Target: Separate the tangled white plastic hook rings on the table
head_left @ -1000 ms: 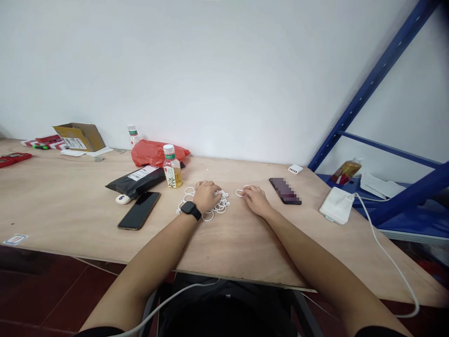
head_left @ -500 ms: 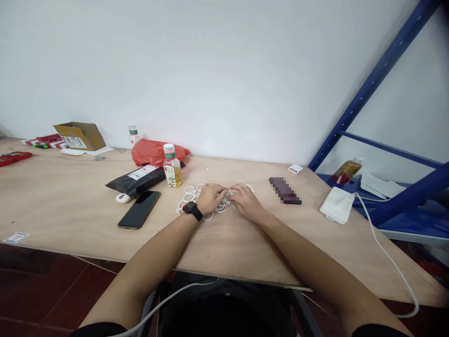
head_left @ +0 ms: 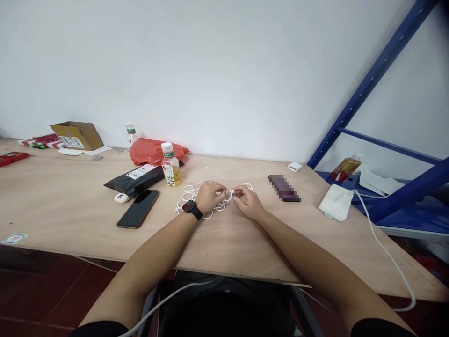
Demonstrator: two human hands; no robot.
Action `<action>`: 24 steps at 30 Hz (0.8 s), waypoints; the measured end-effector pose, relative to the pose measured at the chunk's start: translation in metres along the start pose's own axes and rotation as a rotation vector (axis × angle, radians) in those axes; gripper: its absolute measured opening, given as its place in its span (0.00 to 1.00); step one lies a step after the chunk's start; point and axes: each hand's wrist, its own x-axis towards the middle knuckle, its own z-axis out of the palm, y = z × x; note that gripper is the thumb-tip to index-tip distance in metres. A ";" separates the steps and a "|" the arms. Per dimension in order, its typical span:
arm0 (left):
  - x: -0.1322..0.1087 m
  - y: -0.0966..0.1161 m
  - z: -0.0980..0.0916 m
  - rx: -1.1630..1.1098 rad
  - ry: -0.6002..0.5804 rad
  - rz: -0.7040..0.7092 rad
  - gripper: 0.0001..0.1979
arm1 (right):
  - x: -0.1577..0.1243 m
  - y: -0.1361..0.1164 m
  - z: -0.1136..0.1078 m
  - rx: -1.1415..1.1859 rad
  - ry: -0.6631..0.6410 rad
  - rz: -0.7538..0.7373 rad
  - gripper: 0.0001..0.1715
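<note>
Black phone: flat on table, left of ring pile.
Ring pile: white, partly under left hand.
Left hand: over pile, fingertips at left edge of white ring; cannot tell whether clamped.
White ring: between both hands.
Right hand: thumb and forefinger at right edge of white ring; grip unclear.
Single ring: just beyond right hand.

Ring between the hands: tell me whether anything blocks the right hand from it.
Nothing visible blocks the right hand: it appears to touch the ring, with the left hand on the opposite side.
</note>
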 end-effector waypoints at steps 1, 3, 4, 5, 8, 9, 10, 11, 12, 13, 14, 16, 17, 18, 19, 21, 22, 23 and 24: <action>0.000 0.001 0.000 0.013 0.010 0.009 0.08 | 0.000 -0.001 0.001 0.004 -0.011 0.008 0.12; 0.000 0.003 -0.001 0.039 0.022 0.027 0.09 | 0.001 -0.004 0.002 -0.001 -0.017 0.010 0.09; 0.000 0.004 -0.002 0.050 0.026 0.034 0.09 | 0.002 -0.006 0.003 -0.005 -0.016 0.008 0.08; 0.000 0.005 -0.002 0.058 0.031 0.039 0.09 | 0.002 -0.007 0.004 -0.004 -0.014 0.010 0.08; -0.001 0.006 -0.003 0.074 0.039 0.053 0.09 | 0.003 -0.012 0.007 0.015 -0.026 0.030 0.08; -0.001 0.005 -0.003 0.077 0.036 0.057 0.09 | 0.002 -0.012 0.008 0.018 -0.030 0.039 0.08; -0.001 0.004 -0.004 0.079 0.030 0.060 0.09 | 0.002 -0.012 0.008 0.018 -0.030 0.047 0.08; -0.001 0.004 -0.004 0.080 0.023 0.062 0.10 | 0.002 -0.012 0.008 0.015 -0.027 0.051 0.08; -0.001 0.003 -0.004 0.080 0.016 0.065 0.11 | 0.002 -0.011 0.009 0.011 -0.022 0.054 0.08; -0.001 0.002 -0.004 0.079 0.009 0.069 0.11 | 0.002 -0.009 0.008 0.005 -0.018 0.058 0.08; -0.001 0.002 -0.004 0.076 -0.002 0.078 0.12 | 0.002 -0.008 0.008 -0.002 -0.012 0.063 0.09; 0.000 0.001 -0.003 0.069 -0.033 0.112 0.14 | 0.002 -0.005 0.007 -0.017 -0.002 0.075 0.09; 0.000 0.001 -0.003 0.067 -0.051 0.135 0.14 | 0.002 -0.004 0.007 -0.025 0.000 0.077 0.09; -0.001 0.001 -0.002 0.066 -0.064 0.155 0.14 | 0.002 -0.003 0.006 -0.029 -0.002 0.075 0.09; -0.001 0.001 -0.002 0.065 -0.071 0.171 0.14 | 0.002 -0.002 0.006 -0.029 -0.005 0.068 0.09; -0.001 0.002 -0.001 0.062 -0.068 0.187 0.14 | 0.001 -0.001 0.005 -0.020 -0.024 0.054 0.09; -0.001 0.002 -0.001 0.059 -0.064 0.188 0.14 | 0.001 -0.001 0.004 -0.015 -0.041 0.049 0.09; -0.001 0.003 -0.001 0.056 -0.063 0.189 0.15 | 0.001 0.000 0.004 -0.013 -0.057 0.047 0.09; -0.002 0.004 -0.001 0.052 -0.065 0.191 0.15 | 0.000 0.000 0.004 -0.016 -0.073 0.046 0.09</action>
